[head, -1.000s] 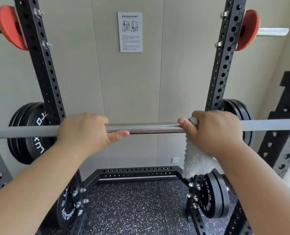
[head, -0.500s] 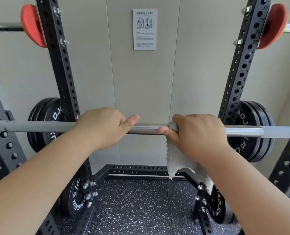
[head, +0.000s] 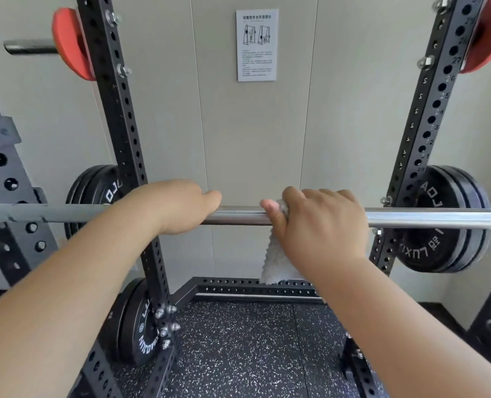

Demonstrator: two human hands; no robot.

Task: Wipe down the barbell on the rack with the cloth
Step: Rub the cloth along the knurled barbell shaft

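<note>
Barbell (head: 238, 217): bare steel shaft, glossy in the middle and to the right, duller grey toward the left. Long axis level, running left–right across the view, in front of the black rack upright (head: 123, 124); both ends out of frame.

Left hand (head: 178, 206) on top, fingers curled over the shaft. Right hand (head: 322, 222) near it, fingers wrapped round cloth (head: 278, 262) and shaft together.

Cloth white, nubby, zigzag-edged, loose end hanging below the bar.
</note>
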